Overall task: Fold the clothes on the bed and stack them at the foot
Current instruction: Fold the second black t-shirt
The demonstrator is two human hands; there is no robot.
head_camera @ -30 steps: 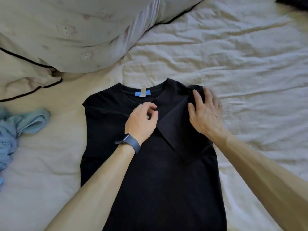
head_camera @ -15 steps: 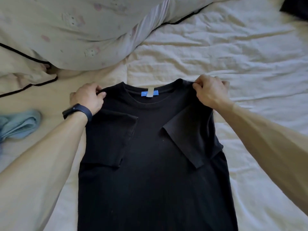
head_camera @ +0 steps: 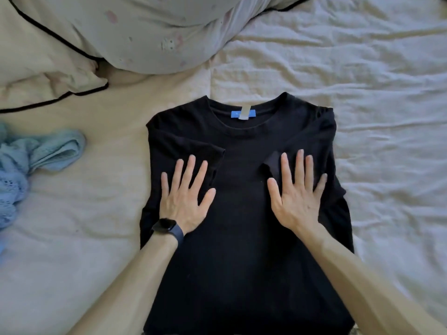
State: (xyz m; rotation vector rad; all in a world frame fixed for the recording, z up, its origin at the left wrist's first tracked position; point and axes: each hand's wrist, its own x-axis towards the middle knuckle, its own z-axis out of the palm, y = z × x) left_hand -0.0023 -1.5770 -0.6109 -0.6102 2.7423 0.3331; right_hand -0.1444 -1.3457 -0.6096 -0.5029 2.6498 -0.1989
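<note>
A black T-shirt (head_camera: 242, 250) lies flat on the bed, collar away from me, with a blue label inside the neck. Both short sleeves are folded inward over the chest. My left hand (head_camera: 186, 197), with a dark watch on its wrist, lies flat with spread fingers on the folded left sleeve. My right hand (head_camera: 297, 194) presses flat, fingers spread, on the folded right sleeve. Neither hand grips any cloth.
A light blue knitted garment (head_camera: 29, 163) lies crumpled at the left edge. A cream pillow with black piping (head_camera: 43, 68) and a pale patterned pillow (head_camera: 154, 32) sit at the top. A wrinkled white sheet (head_camera: 362, 93) covers the bed to the right.
Half a second ago both hands pinched the shirt's shoulders. They have let go and moved down onto the folded sleeves, palms flat. The shirt lies straighter and smoother.
</note>
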